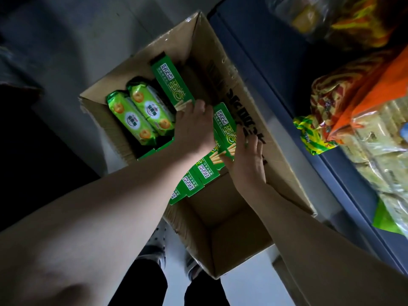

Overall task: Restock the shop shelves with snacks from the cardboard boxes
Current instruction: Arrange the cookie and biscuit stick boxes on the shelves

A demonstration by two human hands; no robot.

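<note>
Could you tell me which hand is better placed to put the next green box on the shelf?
Right. The right hand grips a green box and is nearer the shelf; the left hand is farther away.

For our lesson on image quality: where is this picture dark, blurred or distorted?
Head view: dim overall, left side nearly black; shelf snacks top right blurred; green boxes in the carton sharp; wide-angle lens stretches the forearms.
</note>
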